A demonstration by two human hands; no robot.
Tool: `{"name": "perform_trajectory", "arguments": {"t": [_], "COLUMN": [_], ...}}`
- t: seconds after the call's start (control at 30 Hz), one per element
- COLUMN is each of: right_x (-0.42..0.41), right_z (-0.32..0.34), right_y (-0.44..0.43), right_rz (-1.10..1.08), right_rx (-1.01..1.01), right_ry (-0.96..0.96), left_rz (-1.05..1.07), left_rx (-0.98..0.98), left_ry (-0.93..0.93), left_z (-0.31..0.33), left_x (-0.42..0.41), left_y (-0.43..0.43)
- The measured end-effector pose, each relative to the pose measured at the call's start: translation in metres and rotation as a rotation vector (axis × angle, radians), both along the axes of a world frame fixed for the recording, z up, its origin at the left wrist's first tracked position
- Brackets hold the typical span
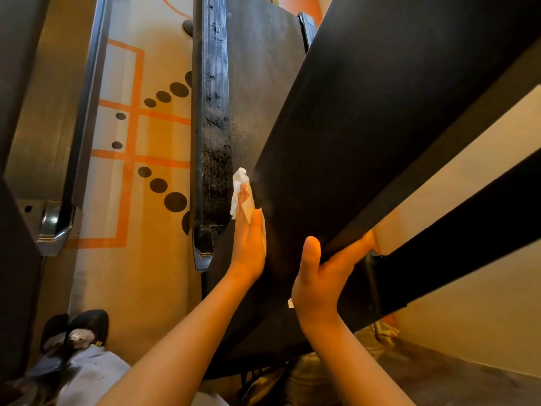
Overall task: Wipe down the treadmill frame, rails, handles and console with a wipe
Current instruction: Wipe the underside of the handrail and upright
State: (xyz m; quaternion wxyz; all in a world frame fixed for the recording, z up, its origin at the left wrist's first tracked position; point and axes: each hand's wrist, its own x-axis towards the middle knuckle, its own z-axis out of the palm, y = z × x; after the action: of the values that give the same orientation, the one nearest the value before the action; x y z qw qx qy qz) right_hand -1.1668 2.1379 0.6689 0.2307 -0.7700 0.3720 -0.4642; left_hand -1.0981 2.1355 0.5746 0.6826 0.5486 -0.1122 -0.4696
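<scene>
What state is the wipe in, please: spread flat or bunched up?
Bunched up: the white wipe shows crumpled folds past the left hand's straight fingers, which press it against the black frame.

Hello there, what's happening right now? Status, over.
Left hand flat, pressing wipe on black frame beam. Right hand gripping beam's lower edge. Nothing seen blocking the beam ahead.
</scene>
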Motion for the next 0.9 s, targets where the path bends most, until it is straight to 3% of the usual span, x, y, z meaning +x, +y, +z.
{"name": "perform_trajectory", "arguments": {"t": [0.07,0.3,0.47,0.57,0.73,0.9], "right_x": [-0.001,-0.002,-0.006,-0.003,0.005,0.013], "right_z": [-0.001,-0.003,-0.005,-0.004,-0.002,0.001], "right_y": [0.001,0.008,0.006,0.008,0.014,0.017], "right_rz": [-0.051,-0.193,-0.201,-0.206,-0.214,-0.221], "right_rx": [0.021,0.071,0.114,0.123,0.098,0.051], "right_ry": [0.002,0.095,0.116,0.118,0.117,0.136], "left_rz": [0.019,-0.044,-0.013,0.005,-0.013,-0.007], "left_rx": [0.044,0.129,-0.165,-0.263,-0.318,-0.225], "left_ry": [0.093,0.162,-0.259,-0.375,-0.369,-0.287], "left_z": [-0.012,-0.015,0.053,0.070,0.062,0.047], "left_x": [-0.005,-0.001,0.021,0.035,0.046,0.054], "left_y": [0.007,0.006,-0.019,-0.037,-0.045,-0.053]}}
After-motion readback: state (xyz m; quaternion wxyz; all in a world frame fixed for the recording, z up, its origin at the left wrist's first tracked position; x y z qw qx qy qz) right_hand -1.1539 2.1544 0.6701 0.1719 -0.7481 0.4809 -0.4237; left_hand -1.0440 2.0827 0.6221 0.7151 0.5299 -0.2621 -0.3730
